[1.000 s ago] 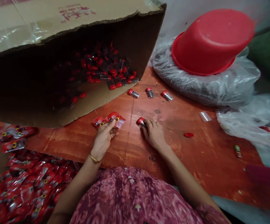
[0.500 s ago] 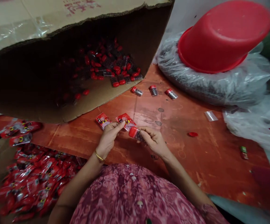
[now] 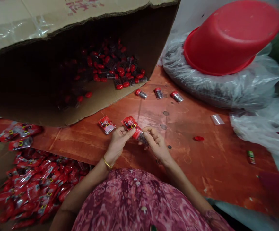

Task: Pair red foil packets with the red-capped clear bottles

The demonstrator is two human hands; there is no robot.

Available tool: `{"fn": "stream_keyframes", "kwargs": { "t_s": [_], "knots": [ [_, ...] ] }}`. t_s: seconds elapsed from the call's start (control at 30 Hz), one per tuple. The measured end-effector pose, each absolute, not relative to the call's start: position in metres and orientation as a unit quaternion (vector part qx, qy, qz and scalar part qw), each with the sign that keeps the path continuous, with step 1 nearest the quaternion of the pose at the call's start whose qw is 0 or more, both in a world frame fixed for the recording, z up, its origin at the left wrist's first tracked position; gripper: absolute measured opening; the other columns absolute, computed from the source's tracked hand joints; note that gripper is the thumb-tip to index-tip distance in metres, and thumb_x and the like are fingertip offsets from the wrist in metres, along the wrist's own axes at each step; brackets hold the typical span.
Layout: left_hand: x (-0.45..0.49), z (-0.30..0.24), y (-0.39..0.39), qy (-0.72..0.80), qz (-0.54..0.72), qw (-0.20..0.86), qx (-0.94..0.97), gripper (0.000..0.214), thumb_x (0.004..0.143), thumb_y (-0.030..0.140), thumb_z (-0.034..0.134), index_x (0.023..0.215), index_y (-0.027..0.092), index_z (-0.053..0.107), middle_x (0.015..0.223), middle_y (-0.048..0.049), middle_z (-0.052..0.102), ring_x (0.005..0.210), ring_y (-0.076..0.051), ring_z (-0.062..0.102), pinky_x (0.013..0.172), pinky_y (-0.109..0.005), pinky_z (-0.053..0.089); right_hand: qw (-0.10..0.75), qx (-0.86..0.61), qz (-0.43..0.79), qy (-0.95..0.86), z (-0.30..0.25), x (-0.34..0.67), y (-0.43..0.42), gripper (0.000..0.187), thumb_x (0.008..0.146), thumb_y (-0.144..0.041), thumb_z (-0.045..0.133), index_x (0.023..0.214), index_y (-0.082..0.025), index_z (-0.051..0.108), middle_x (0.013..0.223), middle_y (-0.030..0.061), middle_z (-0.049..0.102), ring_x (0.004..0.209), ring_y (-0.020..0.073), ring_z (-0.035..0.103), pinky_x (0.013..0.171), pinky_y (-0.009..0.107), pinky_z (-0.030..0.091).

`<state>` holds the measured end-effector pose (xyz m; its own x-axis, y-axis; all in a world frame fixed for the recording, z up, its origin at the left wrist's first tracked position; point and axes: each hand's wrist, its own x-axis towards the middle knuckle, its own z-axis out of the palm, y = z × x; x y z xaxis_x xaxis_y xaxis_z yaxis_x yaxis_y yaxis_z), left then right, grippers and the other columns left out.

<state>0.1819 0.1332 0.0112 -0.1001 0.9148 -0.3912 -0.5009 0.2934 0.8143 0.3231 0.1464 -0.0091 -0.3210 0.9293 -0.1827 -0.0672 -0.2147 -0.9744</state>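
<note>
My left hand (image 3: 118, 141) pinches a small red printed packet (image 3: 130, 122) at its near edge. In my right hand (image 3: 158, 143) is a small clear bottle (image 3: 141, 137) with a red cap and dark beads inside. The capped end overlaps the packet's near edge; whether it is inside the packet I cannot tell. A flat stack of the same red packets (image 3: 107, 124) lies just left of my fingers. Beyond my hands, three like bottles (image 3: 158, 93) lie on the orange-brown table (image 3: 202, 173).
An open cardboard box (image 3: 91, 110) on its side holds many red-capped bottles (image 3: 125, 81). Filled red packets (image 3: 35, 189) are heaped below at left. At right, a red bucket (image 3: 228, 38) sits upside down on a plastic bag (image 3: 216, 93). A loose red cap (image 3: 198, 138) lies nearby.
My left hand has moved slightly right with the packet, off the stack. The bottle's red cap, apart from the packet's edge before, now meets and overlaps it.
</note>
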Motion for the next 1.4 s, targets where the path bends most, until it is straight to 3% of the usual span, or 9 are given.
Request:
{"fn": "stream_keyframes", "kwargs": {
  "t_s": [0.2, 0.4, 0.6, 0.93, 1.13, 1.4],
  "knots": [
    [0.189, 0.003, 0.132, 0.478, 0.594, 0.622, 0.178, 0.033, 0.047, 0.025, 0.083, 0.071, 0.012, 0.066, 0.069, -0.0011, 0.068, 0.063, -0.010, 0.058, 0.065, -0.022, 0.045, 0.471, -0.461, 0.541, -0.522, -0.017, 0.311, 0.143, 0.023, 0.082, -0.045, 0.052, 0.085, -0.022, 0.048, 0.068, -0.0041, 0.049, 0.056, 0.0087, 0.048, 0.051, 0.021, 0.042],
    [0.191, 0.001, 0.134, 0.480, 0.579, 0.637, 0.170, 0.035, 0.053, 0.040, 0.079, 0.056, 0.012, 0.060, 0.050, 0.0020, 0.057, 0.047, -0.007, 0.047, 0.047, -0.020, 0.038, 0.437, -0.439, 0.592, -0.516, -0.022, 0.299, 0.141, 0.023, 0.085, -0.045, 0.048, 0.087, -0.023, 0.045, 0.069, -0.0041, 0.048, 0.053, 0.0090, 0.045, 0.044, 0.021, 0.038],
    [0.185, 0.003, 0.140, 0.484, 0.596, 0.615, 0.180, 0.029, 0.054, 0.035, 0.079, 0.058, 0.012, 0.061, 0.054, 0.0005, 0.059, 0.048, -0.008, 0.050, 0.046, -0.020, 0.040, 0.418, -0.360, 0.695, -0.461, -0.017, 0.303, 0.142, 0.030, 0.080, -0.050, 0.054, 0.092, -0.025, 0.043, 0.069, -0.0053, 0.055, 0.047, 0.0087, 0.050, 0.047, 0.023, 0.043],
    [0.185, 0.013, 0.142, 0.441, 0.616, 0.634, 0.154, 0.037, 0.053, 0.043, 0.079, 0.062, 0.014, 0.059, 0.055, 0.0022, 0.056, 0.049, -0.008, 0.048, 0.044, -0.019, 0.038, 0.482, -0.386, 0.634, -0.465, -0.013, 0.290, 0.137, 0.029, 0.081, -0.048, 0.056, 0.089, -0.022, 0.044, 0.063, -0.0059, 0.059, 0.043, 0.0067, 0.050, 0.047, 0.021, 0.041],
    [0.195, 0.007, 0.137, 0.464, 0.601, 0.627, 0.174, 0.044, 0.061, 0.056, 0.069, 0.059, 0.015, 0.054, 0.046, 0.0046, 0.047, 0.036, -0.004, 0.035, 0.033, -0.018, 0.025, 0.492, -0.408, 0.624, -0.449, -0.009, 0.283, 0.134, 0.027, 0.081, -0.047, 0.055, 0.086, -0.023, 0.043, 0.060, -0.0065, 0.059, 0.043, 0.0077, 0.051, 0.047, 0.022, 0.043],
    [0.186, 0.011, 0.142, 0.490, 0.616, 0.600, 0.143, 0.036, 0.055, 0.044, 0.077, 0.068, 0.012, 0.064, 0.059, 0.0000, 0.061, 0.051, -0.009, 0.051, 0.044, -0.020, 0.039, 0.460, -0.412, 0.631, -0.469, -0.004, 0.289, 0.135, 0.031, 0.078, -0.048, 0.058, 0.087, -0.023, 0.044, 0.059, -0.0065, 0.059, 0.041, 0.0074, 0.051, 0.043, 0.021, 0.041]
  ]
}}
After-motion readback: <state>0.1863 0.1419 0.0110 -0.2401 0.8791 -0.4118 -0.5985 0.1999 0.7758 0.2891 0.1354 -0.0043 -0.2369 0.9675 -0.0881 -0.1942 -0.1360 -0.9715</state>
